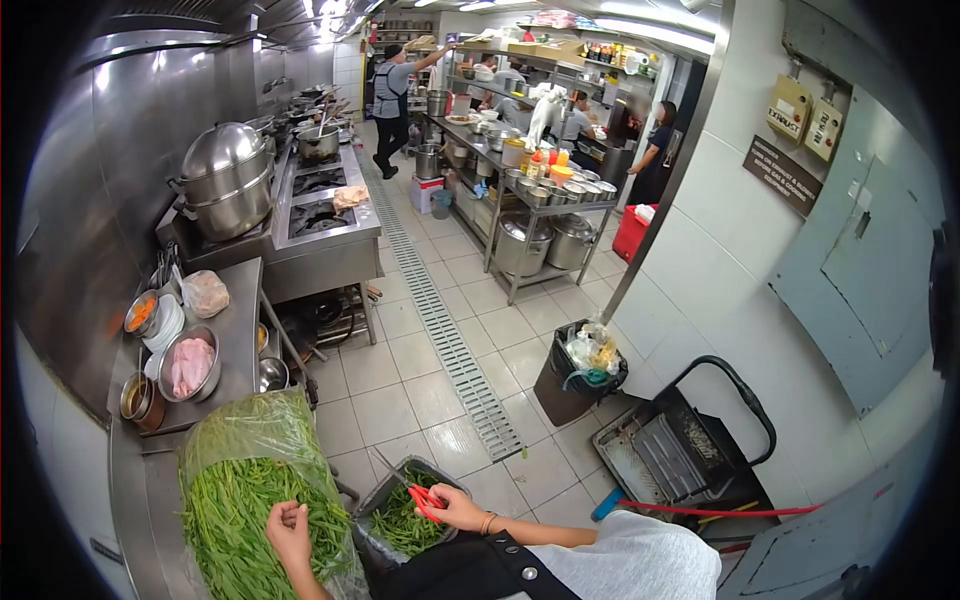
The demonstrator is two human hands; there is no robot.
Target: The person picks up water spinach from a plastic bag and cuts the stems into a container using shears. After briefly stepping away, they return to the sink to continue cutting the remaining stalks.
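My right hand (456,508) is closed around the red handles of a pair of scissors (425,503). Their blades point up and left, above a grey bin (362,530) that has cut greens (405,522) inside. Over to the left, a large clear plastic bag (255,418) lies spread open on the steel counter, full of long leafy green stalks (225,510). My left hand (290,532) is over these stalks with its fingers curled together. Whether a stalk is pinched in them is too small to make out.
A bowl of raw poultry (190,366) stands on the counter (240,300) beyond the bag, near a stove with a large steamer pot (228,180). On the floor at right are a trash bin (570,385) and a black-handled cart (680,440). Several people work farther back.
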